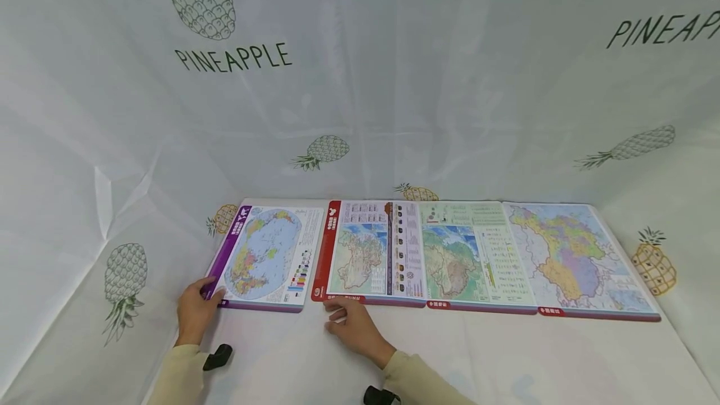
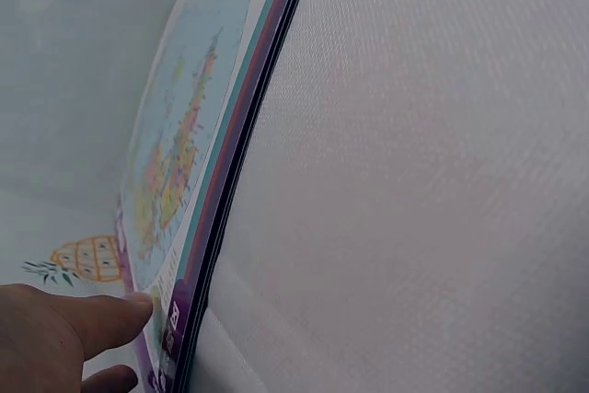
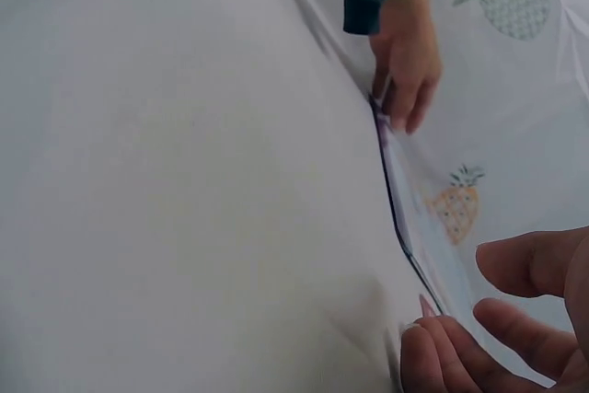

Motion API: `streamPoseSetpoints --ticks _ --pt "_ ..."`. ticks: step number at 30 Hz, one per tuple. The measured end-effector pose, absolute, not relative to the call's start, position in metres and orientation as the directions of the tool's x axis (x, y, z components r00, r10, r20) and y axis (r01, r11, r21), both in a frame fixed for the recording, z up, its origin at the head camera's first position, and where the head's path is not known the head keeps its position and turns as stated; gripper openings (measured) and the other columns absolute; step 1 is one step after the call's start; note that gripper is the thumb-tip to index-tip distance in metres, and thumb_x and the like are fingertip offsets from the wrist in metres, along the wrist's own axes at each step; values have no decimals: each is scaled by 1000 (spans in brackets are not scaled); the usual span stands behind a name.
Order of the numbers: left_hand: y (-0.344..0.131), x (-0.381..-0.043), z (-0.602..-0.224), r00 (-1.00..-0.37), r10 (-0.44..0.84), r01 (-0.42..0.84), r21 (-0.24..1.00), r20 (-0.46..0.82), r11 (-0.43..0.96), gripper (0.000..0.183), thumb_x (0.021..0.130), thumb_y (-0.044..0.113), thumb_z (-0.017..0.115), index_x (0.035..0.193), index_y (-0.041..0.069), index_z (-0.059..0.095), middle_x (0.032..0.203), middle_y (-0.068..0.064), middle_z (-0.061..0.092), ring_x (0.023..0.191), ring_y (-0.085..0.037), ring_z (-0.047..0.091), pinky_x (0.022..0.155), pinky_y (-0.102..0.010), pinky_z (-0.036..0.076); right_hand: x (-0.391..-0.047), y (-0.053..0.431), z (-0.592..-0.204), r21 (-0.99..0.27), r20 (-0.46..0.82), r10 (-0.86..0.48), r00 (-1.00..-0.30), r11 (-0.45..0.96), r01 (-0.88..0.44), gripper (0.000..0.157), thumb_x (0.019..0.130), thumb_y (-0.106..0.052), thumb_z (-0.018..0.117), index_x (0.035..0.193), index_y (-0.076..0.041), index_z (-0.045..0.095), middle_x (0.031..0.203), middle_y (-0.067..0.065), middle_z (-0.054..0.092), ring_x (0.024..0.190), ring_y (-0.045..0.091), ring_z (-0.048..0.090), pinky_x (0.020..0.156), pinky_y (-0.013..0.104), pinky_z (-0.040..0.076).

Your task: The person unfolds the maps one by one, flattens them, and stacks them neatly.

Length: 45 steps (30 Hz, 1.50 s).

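A world map sheet [image 1: 272, 255] with a purple band lies flat at the left, its front edge showing layered thin sheets. My left hand [image 1: 197, 308] touches its near left corner, thumb and fingers spread over the purple band. In the left wrist view, one straight finger [image 2: 115, 319] rests near that corner. To its right, across a narrow gap, lies a red-banded map sheet [image 1: 360, 261]. My right hand [image 1: 360, 330] is at that sheet's front left corner, fingers loosely bent near its edge. In the right wrist view, thumb and forefinger stand apart with nothing between them.
A green-panelled map sheet [image 1: 503, 261] and a coloured regional map sheet [image 1: 574, 261] continue the row rightward, edge to edge. White pineapple-print cloth [image 1: 450, 80] rises behind and at both sides. White cloth [image 1: 506, 355] covers the surface in front.
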<state>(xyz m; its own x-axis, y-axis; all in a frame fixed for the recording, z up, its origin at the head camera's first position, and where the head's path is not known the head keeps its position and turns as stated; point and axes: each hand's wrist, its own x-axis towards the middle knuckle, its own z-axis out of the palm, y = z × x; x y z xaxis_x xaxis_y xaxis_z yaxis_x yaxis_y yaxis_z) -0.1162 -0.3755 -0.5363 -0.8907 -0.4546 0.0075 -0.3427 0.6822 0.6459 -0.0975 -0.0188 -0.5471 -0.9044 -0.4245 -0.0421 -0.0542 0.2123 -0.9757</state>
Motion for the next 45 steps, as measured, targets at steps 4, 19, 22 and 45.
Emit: streamPoseSetpoints --ticks 4,19,22,45 --pt "-378 -116 -537 -886 -463 -376 630 -29 680 51 98 3 68 140 -20 50 143 -45 47 133 -61 47 111 -68 40 -99 -33 -549 -979 -65 -434 -899 201 -26 39 90 3 77 128 5 68 119 16 71 102 31 71 85 31 60" --pt "-392 -121 -538 -895 -447 -374 538 6 755 56 95 2 68 136 -27 45 119 -49 57 108 -62 56 95 -67 42 -100 -67 -541 -975 -167 -432 -886 204 84 47 92 -7 80 136 -4 64 137 13 65 116 31 66 96 45 60" --pt "-397 -121 -538 -891 -447 -416 535 -79 735 57 98 3 63 139 -28 40 124 -50 54 113 -62 51 100 -68 37 -100 -69 -540 -974 -182 -422 -888 202 104 47 92 -7 80 136 -4 65 136 13 65 116 30 66 96 45 60" --pt "-415 -104 -535 -863 -475 -436 731 -173 525 38 105 0 47 140 -14 51 131 -39 56 95 -21 60 67 -16 45 -111 -77 -540 -973 -230 -330 -916 44 229 37 93 -4 79 128 0 69 109 5 65 97 15 67 93 35 60"
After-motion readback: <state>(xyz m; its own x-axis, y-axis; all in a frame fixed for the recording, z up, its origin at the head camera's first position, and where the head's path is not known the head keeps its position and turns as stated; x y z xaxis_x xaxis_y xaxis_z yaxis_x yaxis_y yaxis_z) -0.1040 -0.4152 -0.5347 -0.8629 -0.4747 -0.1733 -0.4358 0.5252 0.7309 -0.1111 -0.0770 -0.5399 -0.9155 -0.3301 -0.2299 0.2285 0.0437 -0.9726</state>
